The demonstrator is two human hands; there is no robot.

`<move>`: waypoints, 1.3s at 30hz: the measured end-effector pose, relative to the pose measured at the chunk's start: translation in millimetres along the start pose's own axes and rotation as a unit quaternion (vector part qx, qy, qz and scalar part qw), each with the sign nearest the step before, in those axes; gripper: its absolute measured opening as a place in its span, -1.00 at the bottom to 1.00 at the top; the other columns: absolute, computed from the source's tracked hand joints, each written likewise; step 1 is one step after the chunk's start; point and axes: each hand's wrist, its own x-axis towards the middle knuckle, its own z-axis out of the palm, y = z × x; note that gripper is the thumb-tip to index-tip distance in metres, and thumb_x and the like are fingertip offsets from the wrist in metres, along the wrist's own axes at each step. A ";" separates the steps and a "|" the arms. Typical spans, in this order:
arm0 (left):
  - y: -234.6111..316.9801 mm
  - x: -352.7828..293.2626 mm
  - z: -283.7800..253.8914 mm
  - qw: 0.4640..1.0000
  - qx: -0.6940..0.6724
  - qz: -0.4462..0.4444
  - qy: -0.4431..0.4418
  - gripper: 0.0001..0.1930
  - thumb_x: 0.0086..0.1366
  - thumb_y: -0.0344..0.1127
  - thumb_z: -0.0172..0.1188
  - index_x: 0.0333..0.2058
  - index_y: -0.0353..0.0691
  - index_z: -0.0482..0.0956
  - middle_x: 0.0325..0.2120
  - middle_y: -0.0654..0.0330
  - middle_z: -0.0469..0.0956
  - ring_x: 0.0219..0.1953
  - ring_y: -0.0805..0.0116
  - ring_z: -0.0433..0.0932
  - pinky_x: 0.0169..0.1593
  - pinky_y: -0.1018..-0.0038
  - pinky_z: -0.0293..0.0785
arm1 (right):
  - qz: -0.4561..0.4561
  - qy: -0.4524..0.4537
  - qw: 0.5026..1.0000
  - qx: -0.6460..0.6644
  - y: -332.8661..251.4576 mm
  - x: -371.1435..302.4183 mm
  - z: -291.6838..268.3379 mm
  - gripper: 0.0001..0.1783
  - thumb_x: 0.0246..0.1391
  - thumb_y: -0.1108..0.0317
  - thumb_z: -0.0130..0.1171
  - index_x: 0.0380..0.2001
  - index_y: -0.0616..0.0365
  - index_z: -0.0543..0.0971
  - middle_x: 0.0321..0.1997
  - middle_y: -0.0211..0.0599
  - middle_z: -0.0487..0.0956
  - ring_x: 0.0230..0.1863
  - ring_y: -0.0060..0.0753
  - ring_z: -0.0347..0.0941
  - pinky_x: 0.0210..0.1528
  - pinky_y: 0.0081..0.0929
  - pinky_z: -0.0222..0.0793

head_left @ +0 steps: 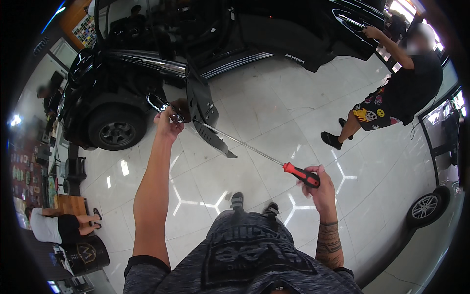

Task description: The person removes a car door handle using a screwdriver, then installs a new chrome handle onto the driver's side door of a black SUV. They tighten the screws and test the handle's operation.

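Observation:
My left hand (169,123) is closed around a chrome door handle (157,102) at the outer side of a black car door. The edge of the door (204,105), dark with holes in it, faces me just right of that hand. My right hand (320,188) grips a long screwdriver (301,175) by its red and black handle. Its thin metal shaft slants up and left to the door edge. The tip appears to reach the edge close to my left hand; whether it sits in a hole I cannot tell.
Behind the door stands the black car, with a wheel (116,128) at left. At the right, a person (416,83) holds a handle on another black door (313,34). A second car's wheel (427,208) is at lower right. Another person (54,225) bends at lower left beside a black drum (88,256).

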 end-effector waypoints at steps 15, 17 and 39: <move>0.8 -2.0 -10.4 0.995 0.003 0.034 -0.094 -0.26 -0.13 -0.44 0.11 0.05 -0.02 -0.08 -0.29 0.16 0.32 -0.37 0.33 0.39 -0.30 0.34 0.45 | -0.184 0.083 0.976 -0.081 -1.9 -3.8 18.0 -0.68 0.09 0.30 0.03 -0.12 0.20 0.31 -0.52 -0.40 0.41 -0.60 -0.69 0.22 -0.54 -0.74 0.13; 8.9 -19.8 8.6 0.997 0.057 0.040 -0.025 -0.23 -0.11 -0.48 0.11 0.11 -0.10 -0.05 -0.25 0.13 0.36 -0.31 0.31 0.42 -0.23 0.30 0.47 | -0.119 0.062 0.989 -0.061 -6.1 -5.8 15.3 -0.67 0.05 0.36 0.08 -0.12 0.19 0.31 -0.50 -0.41 0.41 -0.56 -0.70 0.22 -0.52 -0.75 0.13; 4.8 -17.9 6.2 0.995 -0.015 -0.034 -0.094 -0.61 -0.18 -0.45 0.04 -0.25 -0.15 0.51 -0.37 0.26 0.40 -0.32 0.41 0.35 -0.36 0.55 0.33 | -0.202 0.077 0.971 -0.098 20.2 5.7 6.8 -0.69 0.07 0.38 0.01 -0.10 0.17 0.33 -0.44 -0.32 0.44 -0.59 -0.65 0.26 -0.58 -0.73 0.15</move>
